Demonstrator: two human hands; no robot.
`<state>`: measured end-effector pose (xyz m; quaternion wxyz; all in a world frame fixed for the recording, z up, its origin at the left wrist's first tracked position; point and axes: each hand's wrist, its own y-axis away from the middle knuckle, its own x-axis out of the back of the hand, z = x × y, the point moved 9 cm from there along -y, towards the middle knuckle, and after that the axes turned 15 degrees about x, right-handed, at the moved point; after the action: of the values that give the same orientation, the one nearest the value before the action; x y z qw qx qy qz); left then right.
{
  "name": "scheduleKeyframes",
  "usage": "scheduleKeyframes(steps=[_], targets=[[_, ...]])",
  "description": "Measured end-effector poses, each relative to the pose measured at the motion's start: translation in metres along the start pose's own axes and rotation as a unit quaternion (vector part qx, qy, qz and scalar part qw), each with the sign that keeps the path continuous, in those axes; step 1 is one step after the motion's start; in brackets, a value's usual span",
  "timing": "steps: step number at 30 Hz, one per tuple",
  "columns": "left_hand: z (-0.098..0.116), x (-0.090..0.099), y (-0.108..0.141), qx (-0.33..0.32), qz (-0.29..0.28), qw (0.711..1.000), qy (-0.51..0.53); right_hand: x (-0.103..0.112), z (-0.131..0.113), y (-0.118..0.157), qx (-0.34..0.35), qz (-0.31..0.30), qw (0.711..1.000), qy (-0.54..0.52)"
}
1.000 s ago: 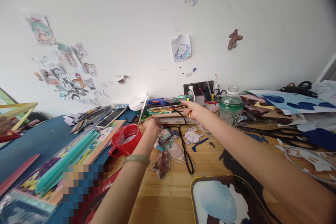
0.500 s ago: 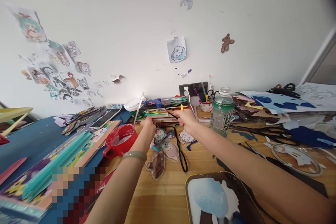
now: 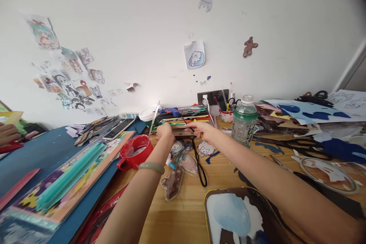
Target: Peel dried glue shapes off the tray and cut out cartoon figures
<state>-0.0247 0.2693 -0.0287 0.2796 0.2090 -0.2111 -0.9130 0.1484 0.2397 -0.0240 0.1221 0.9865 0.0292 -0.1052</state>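
My left hand [image 3: 165, 132] is closed at the front of the stack of coloured sheets [image 3: 183, 120], its fingers curled and partly hidden. A small white tube with a blue cap [image 3: 171, 163] shows just below that wrist. My right hand [image 3: 201, 129] is closed on a thin yellow pen-like tool [image 3: 202, 135], beside the same stack. A black cord [image 3: 202, 173] loops down between the hands onto the wooden table. Flat character charms [image 3: 188, 164] and a brown charm in clear plastic [image 3: 172, 184] lie below the hands. A blue glue gun [image 3: 172, 111] rests on the stack.
A red mug [image 3: 135, 152] with a spoon stands left of my left hand. A clear bottle with a green label [image 3: 245, 122] stands right of my right hand. Nearer lies a brown tray [image 3: 210, 217]. Scissors and cut sheets lie right. Another person's hand [image 3: 8, 134] is far left.
My left hand has lifted slightly and turned, and the blue-capped tube shows more below it. My right hand has shifted slightly. Another person's hand has come into view at the far left.
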Motion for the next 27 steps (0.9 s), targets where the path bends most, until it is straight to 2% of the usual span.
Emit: scheduleKeyframes(steps=[4,9,17,23,27], targets=[[-0.008,-0.003,0.009,0.030,0.019,0.999,-0.012,0.004,-0.005,0.000,-0.011,0.002,1.000,-0.023],[-0.010,-0.002,0.018,0.029,0.014,0.999,-0.005,0.005,-0.015,-0.001,0.000,0.017,0.998,-0.060],[-0.018,-0.009,0.018,0.065,-0.066,0.995,-0.030,0.004,-0.027,-0.005,0.010,0.045,0.994,-0.102],[-0.022,-0.020,0.016,0.104,-0.114,0.986,-0.065,0.013,-0.030,-0.020,0.040,0.124,0.985,-0.113],[-0.023,-0.030,0.023,0.147,-0.148,0.974,-0.092,0.020,-0.030,-0.031,0.051,0.167,0.978,-0.115]])
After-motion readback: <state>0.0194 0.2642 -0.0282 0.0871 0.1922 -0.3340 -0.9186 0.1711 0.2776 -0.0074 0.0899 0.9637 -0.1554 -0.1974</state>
